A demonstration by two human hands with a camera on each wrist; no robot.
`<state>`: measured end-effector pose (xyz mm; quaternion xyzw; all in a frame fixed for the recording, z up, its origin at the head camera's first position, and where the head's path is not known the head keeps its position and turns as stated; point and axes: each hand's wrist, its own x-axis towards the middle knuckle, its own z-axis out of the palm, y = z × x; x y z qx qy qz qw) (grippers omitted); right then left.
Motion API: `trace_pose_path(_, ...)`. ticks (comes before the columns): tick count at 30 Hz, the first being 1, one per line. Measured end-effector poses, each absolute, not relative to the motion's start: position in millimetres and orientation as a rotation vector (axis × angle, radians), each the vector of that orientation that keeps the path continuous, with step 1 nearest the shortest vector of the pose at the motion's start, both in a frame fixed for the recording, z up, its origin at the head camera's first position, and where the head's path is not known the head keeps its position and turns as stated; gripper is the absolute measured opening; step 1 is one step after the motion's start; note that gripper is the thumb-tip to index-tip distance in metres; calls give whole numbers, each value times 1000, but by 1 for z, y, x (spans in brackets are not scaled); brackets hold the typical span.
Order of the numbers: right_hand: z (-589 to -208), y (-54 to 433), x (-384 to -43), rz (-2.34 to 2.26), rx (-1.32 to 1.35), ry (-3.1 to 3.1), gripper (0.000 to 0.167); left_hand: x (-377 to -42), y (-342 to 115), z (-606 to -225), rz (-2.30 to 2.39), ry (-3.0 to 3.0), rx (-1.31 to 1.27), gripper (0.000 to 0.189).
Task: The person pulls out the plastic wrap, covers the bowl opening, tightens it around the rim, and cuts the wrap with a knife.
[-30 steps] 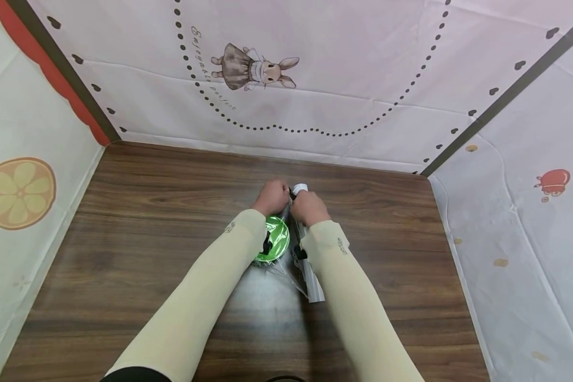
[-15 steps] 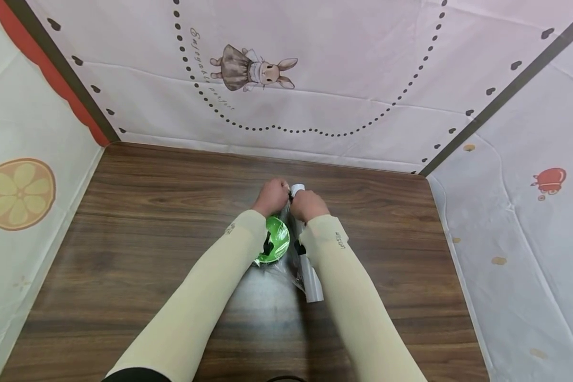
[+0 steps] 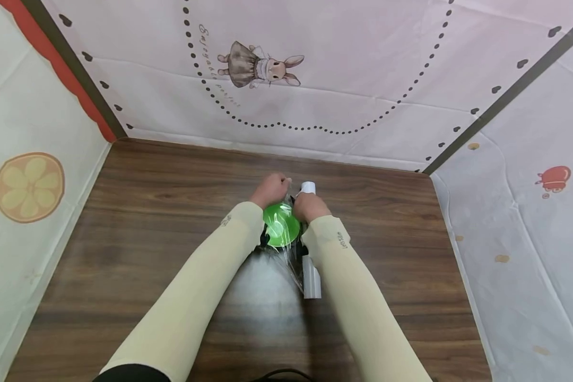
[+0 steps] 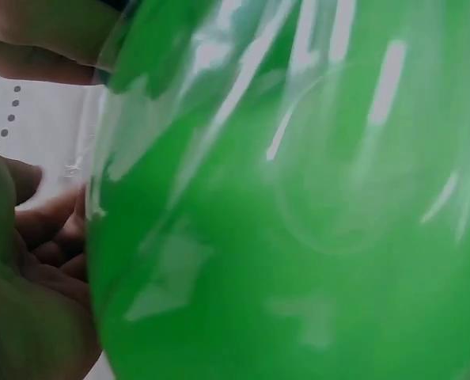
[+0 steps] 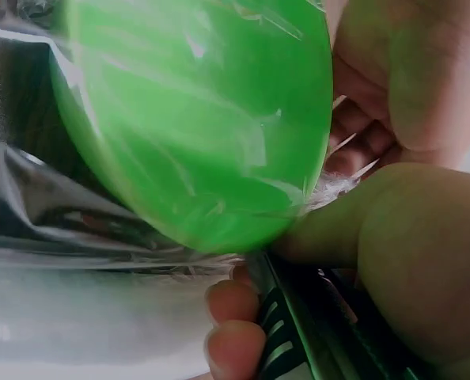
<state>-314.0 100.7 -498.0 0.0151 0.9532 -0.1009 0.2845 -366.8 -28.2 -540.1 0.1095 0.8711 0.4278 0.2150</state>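
Note:
A green bowl (image 3: 280, 225) sits under clear cling film (image 5: 259, 134), which lies over it in shiny creases. Past its far edge my left hand (image 3: 269, 191) pinches a gathered edge of the film; its curled fingers (image 4: 49, 237) show in the left wrist view. To the right, my right hand (image 3: 309, 206) grips a dark tool with light slanted stripes, seemingly a utility knife (image 5: 286, 328), close beside the bowl's rim. Its tip is hidden. Under the right forearm lies the white cling film roll (image 3: 312, 281), its film running left toward the bowl.
The dark wooden table (image 3: 172, 254) is bounded by a printed white cloth wall (image 3: 344, 101) at the back and similar cloths at both sides. A black cable (image 3: 286, 371) curves at the near edge.
My left hand has drawn a little up and left, away from the roll, widening the gap between the hands. More of the bowl shows, and the film stretches over it. The right hand stays near the roll.

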Motion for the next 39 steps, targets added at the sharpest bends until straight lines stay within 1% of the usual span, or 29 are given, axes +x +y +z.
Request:
trace_pose_path(4,-498,103,-314,-276,46,2539,19,-365,-27,-547,1177,2338,319,45)
trace_pose_path(8,-497,107,-315,-234,23,2557,25,-362,-26,-547,1143,2319,387,49)
trace_pose_path(11,-494,110,-315,-227,25,2563,28,-361,-25,-545,1121,2292,436,48)
trace_pose_path(14,-490,114,-314,-284,75,2561,26,-360,-25,-544,1090,2256,459,52)
trace_pose_path(19,-485,119,-315,-332,141,2543,24,-359,-26,-541,997,2260,404,98)
trace_pose_path(21,-485,121,-316,-330,150,2530,24,-358,-26,-540,971,2248,375,106)
trace_pose_path(22,-485,121,-317,-324,149,2524,24,-358,-27,-539,959,2245,370,106)
trace_pose_path(23,-485,122,-317,-324,148,2518,25,-358,-27,-539,945,2248,379,103)
trace_pose_path(24,-485,122,-318,-328,150,2512,25,-359,-27,-539,938,2250,391,97)
trace_pose_path(30,-486,124,-319,-351,169,2484,25,-360,-22,-541,872,2270,531,37)
trace_pose_path(32,-486,124,-318,-355,169,2478,25,-361,-20,-542,878,2263,554,27)
trace_pose_path(34,-485,124,-318,-353,162,2476,26,-362,-18,-543,893,2259,574,22)
trace_pose_path(36,-485,124,-318,-345,148,2475,26,-363,-16,-543,903,2267,581,22)
trace_pose_path(39,-483,124,-317,-336,132,2468,25,-363,-14,-542,898,2308,606,30)
